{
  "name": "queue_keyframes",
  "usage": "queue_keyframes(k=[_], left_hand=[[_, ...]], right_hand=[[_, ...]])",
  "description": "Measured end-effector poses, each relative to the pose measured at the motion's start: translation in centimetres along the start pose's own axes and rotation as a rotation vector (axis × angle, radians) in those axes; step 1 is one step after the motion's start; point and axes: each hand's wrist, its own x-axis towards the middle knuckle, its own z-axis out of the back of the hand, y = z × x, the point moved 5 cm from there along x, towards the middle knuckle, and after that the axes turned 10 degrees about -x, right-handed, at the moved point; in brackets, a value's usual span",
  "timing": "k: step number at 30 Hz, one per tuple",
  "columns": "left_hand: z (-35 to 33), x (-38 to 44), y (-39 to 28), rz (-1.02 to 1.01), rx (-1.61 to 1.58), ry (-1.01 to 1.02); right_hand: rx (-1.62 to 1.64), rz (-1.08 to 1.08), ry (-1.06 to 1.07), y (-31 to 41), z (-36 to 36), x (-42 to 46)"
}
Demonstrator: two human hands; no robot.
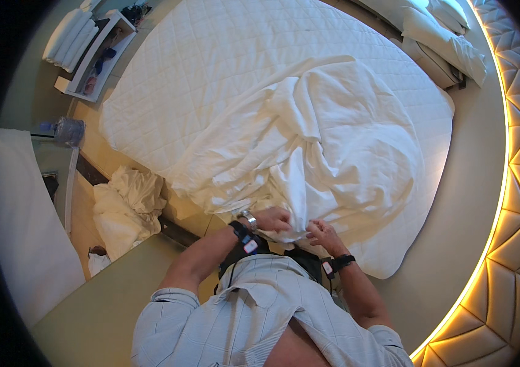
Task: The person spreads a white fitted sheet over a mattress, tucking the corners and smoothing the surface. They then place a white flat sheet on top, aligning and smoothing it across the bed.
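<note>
A rumpled white bed sheet [356,137] lies heaped over the near part of a bed with a white quilted mattress pad [186,78]. At the bed's near edge, in front of my waist, my left hand [276,219] has its fingers curled on the sheet's edge. It wears a metal watch [247,220] and a black wrist strap. Just to its right, my right hand [324,234] pinches the same cloth between thumb and fingers. A fold of sheet stands up between the two hands. Folds hide the sheet's corners.
Crumpled linen [129,206] lies on the floor at left. A white shelf unit [99,59] carries folded towels [71,39], near a large plastic bottle [69,130]. Pillows [443,50] rest at the far right. A lit, padded wall panel [493,257] curves along the right.
</note>
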Motion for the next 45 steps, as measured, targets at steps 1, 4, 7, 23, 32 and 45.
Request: queue_keyframes(k=[1, 4, 7, 23, 32, 45], left_hand=[[-2.1, 0.2, -2.2, -0.115, 0.02, 0.124], [-9.0, -0.2, -9.6, -0.125, -0.179, 0.536], [-12.2, -0.8, -14.1, -0.207, 0.026, 0.637], [-1.1, 0.1, 4.3, 0.006, 0.475, -0.751], [-1.4, 1.6, 9.9, 0.264, 0.598, -0.773], [9.5, -7.4, 7.2, 0.188, 0.651, -1.093]], right_hand=[[0.132, -0.057, -0.012, 1.1, -0.6, -0.1], [0.629, 0.031, 0.112, 3.6, -2.6, 0.2], [0.378, 0.161, 0.061, 8.2, -1.6, -2.7], [0.27, 0.371, -0.918, -7.7, 29.5, -27.3], [0.474, 0.384, -1.731, -28.3, 50.9, -44.1], [-0.37, -0.271, -1.274, -34.8, 31.1, -16.6]])
